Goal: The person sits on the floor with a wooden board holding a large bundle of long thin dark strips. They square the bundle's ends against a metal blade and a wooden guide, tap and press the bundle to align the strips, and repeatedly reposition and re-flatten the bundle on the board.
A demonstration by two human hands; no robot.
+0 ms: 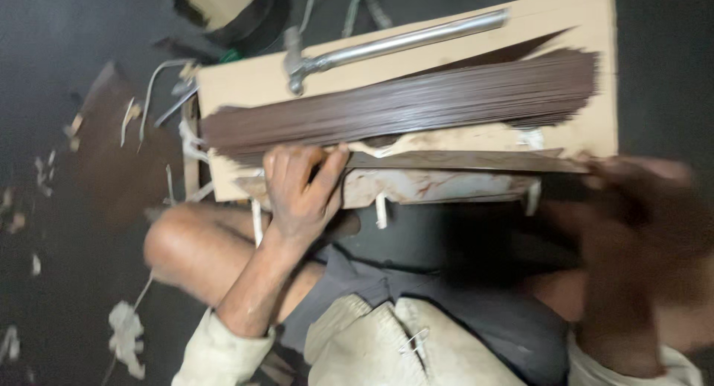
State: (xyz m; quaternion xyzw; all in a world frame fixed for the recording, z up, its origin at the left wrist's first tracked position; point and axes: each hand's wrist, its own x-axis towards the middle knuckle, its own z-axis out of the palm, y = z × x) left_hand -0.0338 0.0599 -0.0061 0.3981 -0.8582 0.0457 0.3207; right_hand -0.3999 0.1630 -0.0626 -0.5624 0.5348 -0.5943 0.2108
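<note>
The right hand (pixel 639 237) is nearest the camera, a dark, motion-blurred shape at the right edge. Its fingers lie toward the right end of a long flat strip (pixel 461 161), but the blur is too heavy to tell whether they are spread or closed on it.

The left hand (pixel 301 189) reaches up from a pale rolled sleeve (pixel 223 349). Its fingers are curled and pressed down over the near edge of the pile of thin brown sticks (pixel 401 103), with the thumb stretched out along the left end of the strip.

The sticks lie side by side in 1 wide, flat layer, running left to right across a tan board (pixel 580 29) that serves as the worktop. The board is a flat slab, not a container. A metal hammer (pixel 394 44) rests on its far part, head to the left and shiny handle pointing right, just beyond the sticks and apart from both hands. Below the strip, a pale, stained slab (pixel 439 185) forms the near edge of the board, with short pale ties (pixel 381 210) hanging from it.

The person's bare knee (pixel 186 245) sits under the left end of the board. Pale scraps (pixel 126 338) lie scattered over the dark floor (pixel 44 96) at left. At the top, a round dark-rimmed object (pixel 230 7) is only partly in view.
</note>
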